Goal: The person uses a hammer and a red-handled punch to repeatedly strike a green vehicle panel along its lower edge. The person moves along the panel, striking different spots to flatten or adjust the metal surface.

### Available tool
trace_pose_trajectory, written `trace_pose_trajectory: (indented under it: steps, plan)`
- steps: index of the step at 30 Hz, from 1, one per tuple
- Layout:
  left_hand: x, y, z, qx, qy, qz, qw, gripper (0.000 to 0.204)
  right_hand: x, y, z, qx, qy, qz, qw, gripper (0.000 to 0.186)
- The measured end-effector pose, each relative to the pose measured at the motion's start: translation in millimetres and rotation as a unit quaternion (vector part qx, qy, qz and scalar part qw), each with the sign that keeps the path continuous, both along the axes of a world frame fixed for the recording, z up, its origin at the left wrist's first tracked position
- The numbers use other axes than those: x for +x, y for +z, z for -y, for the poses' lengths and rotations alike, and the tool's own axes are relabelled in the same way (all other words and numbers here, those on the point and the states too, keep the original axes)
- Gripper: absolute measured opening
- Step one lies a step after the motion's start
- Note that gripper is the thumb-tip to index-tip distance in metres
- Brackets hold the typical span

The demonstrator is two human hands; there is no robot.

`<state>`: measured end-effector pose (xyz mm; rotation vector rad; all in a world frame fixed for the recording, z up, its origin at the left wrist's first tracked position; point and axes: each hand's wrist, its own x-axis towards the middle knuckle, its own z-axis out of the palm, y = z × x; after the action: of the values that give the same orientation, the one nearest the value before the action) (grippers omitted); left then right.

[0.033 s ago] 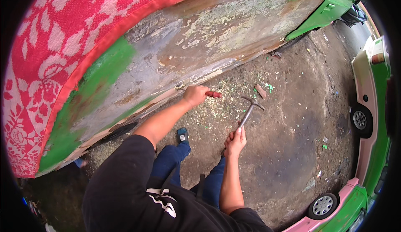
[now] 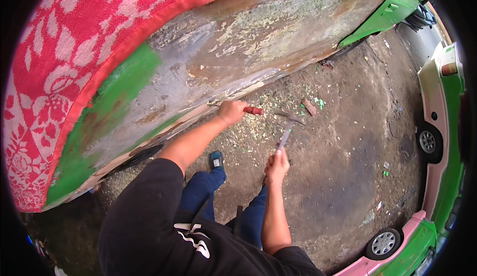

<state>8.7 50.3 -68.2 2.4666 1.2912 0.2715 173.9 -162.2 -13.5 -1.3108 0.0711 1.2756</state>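
My left hand (image 2: pixel 231 113) is closed around a red-handled tool (image 2: pixel 254 111), held against the lower edge of a car's side panel (image 2: pixel 198 72). Its handle end sticks out to the right of my fist, while its tip is hard to make out at the panel. In my right hand (image 2: pixel 277 167) is a metal hammer (image 2: pixel 284 138), gripped by the shaft. The hammer's head is slightly blurred and sits a short way right of the red handle, apart from it. Patches of green paint, grey metal and flaking cream layers show on the panel.
A red and pink patterned cloth (image 2: pixel 64 52) drapes over the car's top. Paint chips and a brownish block (image 2: pixel 309 107) lie on the dirt ground (image 2: pixel 338 186). Along the right stands a green and pink car (image 2: pixel 432 176). My shoe (image 2: pixel 216 159) is below the left hand.
The hammer has swung left toward the red handle, its head turning slightly. My right hand has shifted a little left and up. The left hand and its tool stay nearly in place.
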Motion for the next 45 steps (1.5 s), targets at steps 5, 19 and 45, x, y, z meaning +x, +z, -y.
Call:
trace_pose_trajectory:
  steps: [5, 19, 45]
  plan:
    - [3, -1, -9, 0.018, 0.004, 0.033, 0.999, 0.013, 7, -2, -9, -0.010, -0.006, 0.007, 1.000, 0.033]
    - [3, 16, -19, -0.025, 0.030, 0.017, 0.999, 0.013, -31, 13, -25, -0.015, -0.004, -0.063, 0.998, 0.031]
    - [-4, 4, -18, -0.029, 0.038, 0.062, 0.997, 0.020, -6, -5, -33, 0.001, 0.120, 0.031, 0.992, 0.030]
